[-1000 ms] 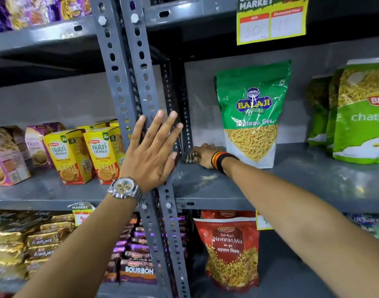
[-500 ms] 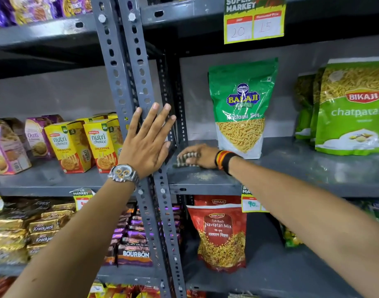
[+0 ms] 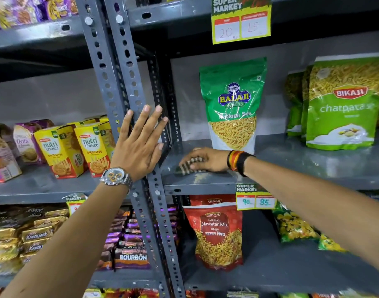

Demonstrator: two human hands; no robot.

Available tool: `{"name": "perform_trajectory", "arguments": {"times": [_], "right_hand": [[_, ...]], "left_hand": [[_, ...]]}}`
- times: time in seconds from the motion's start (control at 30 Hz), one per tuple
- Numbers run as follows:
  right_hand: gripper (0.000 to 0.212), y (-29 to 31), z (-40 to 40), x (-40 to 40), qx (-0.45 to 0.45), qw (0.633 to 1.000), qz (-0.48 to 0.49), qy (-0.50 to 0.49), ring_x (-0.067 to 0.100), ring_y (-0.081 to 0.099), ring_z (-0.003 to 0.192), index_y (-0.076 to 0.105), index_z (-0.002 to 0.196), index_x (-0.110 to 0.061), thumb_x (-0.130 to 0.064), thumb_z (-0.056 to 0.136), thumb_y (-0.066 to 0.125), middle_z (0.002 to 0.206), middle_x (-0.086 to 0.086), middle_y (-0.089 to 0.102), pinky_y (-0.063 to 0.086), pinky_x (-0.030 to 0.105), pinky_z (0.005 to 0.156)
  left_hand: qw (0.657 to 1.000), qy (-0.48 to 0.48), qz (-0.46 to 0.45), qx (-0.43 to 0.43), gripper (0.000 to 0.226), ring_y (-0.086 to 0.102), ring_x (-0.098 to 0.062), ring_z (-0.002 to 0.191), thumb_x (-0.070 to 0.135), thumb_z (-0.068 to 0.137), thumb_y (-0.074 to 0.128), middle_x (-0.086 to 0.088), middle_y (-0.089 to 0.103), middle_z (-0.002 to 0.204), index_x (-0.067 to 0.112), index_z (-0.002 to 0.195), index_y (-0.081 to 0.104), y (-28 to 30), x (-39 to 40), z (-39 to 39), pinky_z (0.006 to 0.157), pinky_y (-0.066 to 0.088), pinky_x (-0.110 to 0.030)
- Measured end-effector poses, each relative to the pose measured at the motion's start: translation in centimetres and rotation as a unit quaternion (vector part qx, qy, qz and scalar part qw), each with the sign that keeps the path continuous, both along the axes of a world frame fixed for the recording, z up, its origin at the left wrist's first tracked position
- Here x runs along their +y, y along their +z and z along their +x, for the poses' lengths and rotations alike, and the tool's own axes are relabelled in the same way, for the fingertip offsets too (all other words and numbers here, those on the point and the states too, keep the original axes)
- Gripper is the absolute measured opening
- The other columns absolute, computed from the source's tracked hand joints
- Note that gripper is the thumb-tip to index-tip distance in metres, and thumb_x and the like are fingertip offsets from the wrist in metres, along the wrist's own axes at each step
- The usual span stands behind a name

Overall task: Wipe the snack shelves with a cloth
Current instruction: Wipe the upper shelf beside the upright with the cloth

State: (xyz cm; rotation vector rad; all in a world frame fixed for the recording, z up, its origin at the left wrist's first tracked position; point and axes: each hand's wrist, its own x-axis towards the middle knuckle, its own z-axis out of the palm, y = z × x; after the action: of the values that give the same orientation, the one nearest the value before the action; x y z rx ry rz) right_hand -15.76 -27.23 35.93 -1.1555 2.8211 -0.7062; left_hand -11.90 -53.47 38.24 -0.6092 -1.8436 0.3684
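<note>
checked brown-and-cream cloth (image 3: 187, 166) lay bunched on the grey metal shelf (image 3: 313, 162), near its left end and close to the front edge, just in front of the green balaji pouch (image 3: 232, 104). the right hand (image 3: 205, 161) pressed down on the cloth, its fingers (image 3: 191, 154) curled over it and holding it against the shelf; one red, yellow and black band (image 3: 238, 162) circled that wrist. the one balaji pouch stood upright at the back. farther right on the same shelf stood green bikaji bags (image 3: 343, 104), one plainly in front and at least two more partly hidden behind it. the left hand (image 3: 139, 147) lay flat against the two perforated grey uprights (image 3: 119, 82), fingers spread wide and holding nothing, with one watch (image 3: 115, 176) on the wrist. left of the uprights, two yellow nutri choice boxes (image 3: 76, 149) faced forward, more behind them. two full price tags showed: one above (image 3: 241, 20) marked 20 and 15, one (image 3: 255, 196) on the shelf edge marked 90 and 85. below stood one red navratan mix pouch (image 3: 216, 233).
</note>
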Motion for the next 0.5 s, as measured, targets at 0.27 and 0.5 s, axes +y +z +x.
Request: {"name": "perform_trajectory", "arguments": {"times": [0.27, 0.5], "right_hand": [[0.026, 2.8, 5.9, 8.1, -0.067, 0.998, -0.020, -0.006, -0.005, 0.062, 0.096, 0.066, 0.118, -0.035, -0.025, 0.094, 0.062, 0.110, -0.016, 0.067, 0.046, 0.014, 0.085], [0.029, -0.2, 3.0, 1.9, 0.032, 0.997, -0.022, -0.069, 0.015, 0.056, 0.105, 0.066, 0.123, -0.027, -0.019, 0.095, 0.060, 0.112, -0.003, 0.061, 0.043, 0.038, 0.105]], "left_hand": [[1.000, 0.015, 0.003, -0.007, 0.062, 0.003, -0.031, 0.157, 0.035, 0.106, 0.026, -0.011, 0.008, 0.171, 0.011, 0.162, 0.016, -0.1, 0.2, 0.1, 0.124, 0.009, -0.061], [1.000, 0.000, 0.005, -0.007, 0.060, 0.006, -0.030, 0.157, 0.034, 0.106, 0.027, -0.010, 0.012, 0.170, 0.010, 0.161, 0.022, 0.1, 0.1, 0.7, 0.124, 0.010, -0.061]]}}
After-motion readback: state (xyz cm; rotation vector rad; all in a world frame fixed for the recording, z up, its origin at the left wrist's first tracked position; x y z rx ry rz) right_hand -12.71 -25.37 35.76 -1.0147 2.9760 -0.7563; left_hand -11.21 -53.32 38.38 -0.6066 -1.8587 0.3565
